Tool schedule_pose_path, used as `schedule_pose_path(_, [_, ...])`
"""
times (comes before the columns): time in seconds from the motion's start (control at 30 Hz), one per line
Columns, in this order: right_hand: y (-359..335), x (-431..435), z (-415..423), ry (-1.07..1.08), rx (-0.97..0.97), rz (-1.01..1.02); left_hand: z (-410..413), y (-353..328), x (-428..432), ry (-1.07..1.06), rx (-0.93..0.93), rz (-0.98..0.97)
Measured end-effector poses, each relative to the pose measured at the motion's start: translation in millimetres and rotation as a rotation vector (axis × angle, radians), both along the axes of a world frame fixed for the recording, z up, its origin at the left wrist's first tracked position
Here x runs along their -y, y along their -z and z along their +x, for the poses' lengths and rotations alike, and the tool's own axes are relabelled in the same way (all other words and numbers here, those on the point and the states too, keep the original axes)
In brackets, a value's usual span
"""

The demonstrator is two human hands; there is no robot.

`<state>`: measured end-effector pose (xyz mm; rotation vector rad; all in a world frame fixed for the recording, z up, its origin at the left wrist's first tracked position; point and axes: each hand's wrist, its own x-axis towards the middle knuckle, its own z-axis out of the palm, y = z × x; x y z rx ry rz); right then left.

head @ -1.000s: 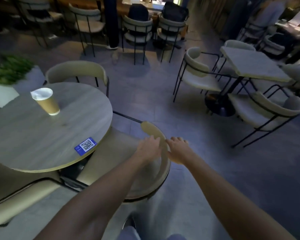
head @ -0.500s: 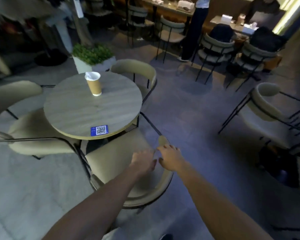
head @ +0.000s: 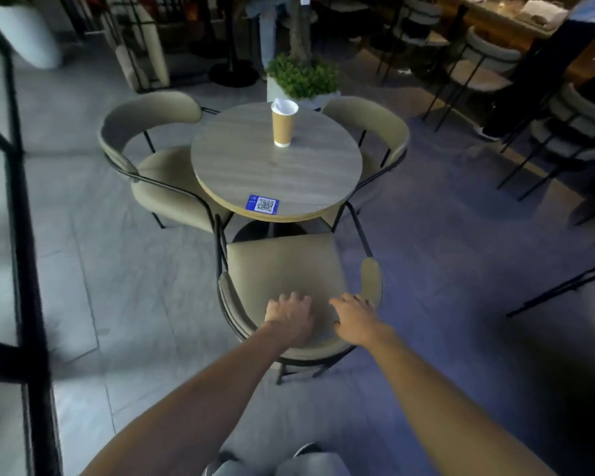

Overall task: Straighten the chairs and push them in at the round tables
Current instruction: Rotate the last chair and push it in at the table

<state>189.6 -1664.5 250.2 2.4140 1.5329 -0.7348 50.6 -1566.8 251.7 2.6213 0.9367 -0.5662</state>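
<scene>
Presently, the curved backrest of the near chair (head: pixel 282 269) is gripped from above by the left hand (head: pixel 290 316) and the right hand (head: pixel 354 317), fingers curled over it. Directly beyond the grip, the seat's front edge is seen just under the round table (head: pixel 275 166), where a paper cup (head: pixel 283 123) stands.

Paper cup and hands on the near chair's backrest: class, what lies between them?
In the head view, between the paper cup and the hands lie bare tabletop, a blue QR sticker, then the near chair's seat.
</scene>
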Motion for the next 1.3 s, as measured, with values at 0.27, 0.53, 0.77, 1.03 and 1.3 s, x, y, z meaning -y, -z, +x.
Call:
schedule_pose_path(0.27, [50.0, 9.6, -19.9, -0.209, -0.031, -0.068, -41.9, 50.7, 36.9, -0.187, 0.011, -0.053])
schedule_pose_path(0.53, [90.6, 32.4, 0.7, -0.422, -0.043, -0.148, -33.2, 91.4, 75.0, -0.230, -0.159, 0.122])
schedule_pose_path(0.77, [119.4, 45.4, 1.9, -0.404, 0.039, 0.068, -33.5, 109.7, 85.0, -0.211, -0.087, 0.274])
schedule_pose_path(1.03, [130.2, 45.0, 0.9, -0.348, 0.016, 0.113, -31.6, 117.0, 80.3, -0.213, -0.104, 0.291])
schedule_pose_path(1.3, [128.8, 47.7, -2.7, -0.352, -0.001, 0.100, -36.7, 127.2, 88.0, -0.221, -0.089, 0.303])
